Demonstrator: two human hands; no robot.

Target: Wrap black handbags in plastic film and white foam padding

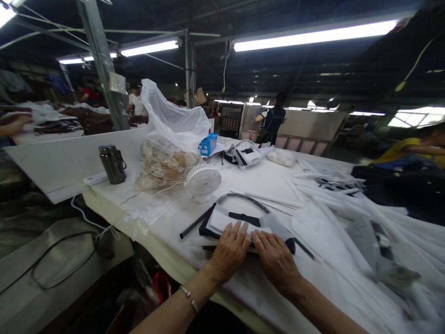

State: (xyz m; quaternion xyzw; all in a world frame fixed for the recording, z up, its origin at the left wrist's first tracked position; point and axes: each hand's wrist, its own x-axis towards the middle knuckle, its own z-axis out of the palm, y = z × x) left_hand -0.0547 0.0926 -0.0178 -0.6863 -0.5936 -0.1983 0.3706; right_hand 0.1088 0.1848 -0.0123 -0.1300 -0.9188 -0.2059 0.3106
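Note:
In front of me on the table lies a dark handbag [207, 226] with a curved handle wrapped in pale covering at its far side. A white sheet [220, 220] covers part of the bag's upper face. My left hand [232, 246] lies flat on the sheet's near edge, fingers stretched forward and holding nothing. Beside it, my right hand [273, 255] rests on the same edge, its fingers extended too. Dark straps stick out at both sides of the bag. What lies under my palms is hidden.
A small white fan [203, 181] stands beyond the bag. Behind it are a clear plastic bag [167, 160] of pale pieces, a blue box [207, 144] and a dark flask [111, 164]. White wrapping material [333, 218] heaps up at right. Several people work further off.

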